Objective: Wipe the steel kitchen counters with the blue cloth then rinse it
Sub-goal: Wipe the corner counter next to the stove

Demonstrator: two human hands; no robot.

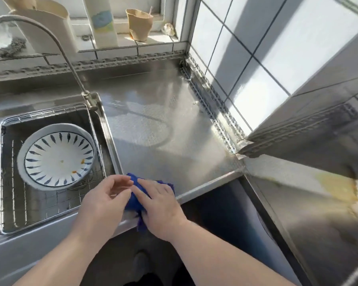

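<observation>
My right hand (160,207) lies flat on the blue cloth (135,200), fingers straight and slightly spread, pressing it onto the steel counter (153,124) at its near edge. My left hand (105,200) is just beside it, fingers loosely curled with the tips at the cloth's left side; whether they pinch it I cannot tell. Left of my fingers, a striped plate (57,156) sits in the sink (8,205).

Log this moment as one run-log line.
right hand pressing blue cloth on steel counter's front edge | left hand pinching cloth | rinse pending
</observation>
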